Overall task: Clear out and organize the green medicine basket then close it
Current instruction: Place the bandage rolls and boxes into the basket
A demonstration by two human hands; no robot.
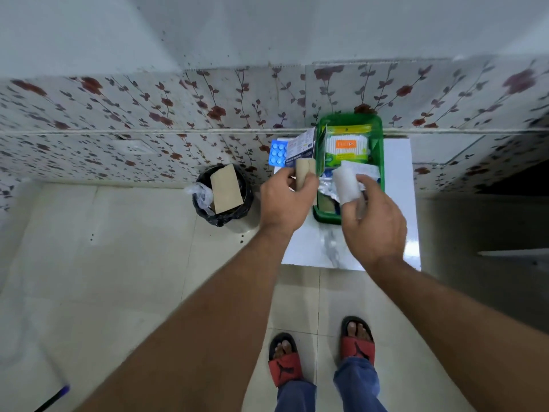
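The green medicine basket (379, 150) stands open on a small white table (398, 179) against the wall. Inside lie a pack of cotton buds (347, 145), a foil strip (326, 185) and other small items. My left hand (285, 200) is shut on a brown cardboard tube (304, 171) just left of the basket. My right hand (371, 221) holds a white gauze roll (344, 182) over the basket's near half. A blue blister pack (277, 153) and a white medicine box (303, 145) lie on the table left of the basket.
A black-lined waste bin (222, 197) stands on the tiled floor left of the table, with a brown cardboard piece (225, 188) and clear plastic in it. The floral-tiled wall is right behind. My feet in red sandals stand before the table.
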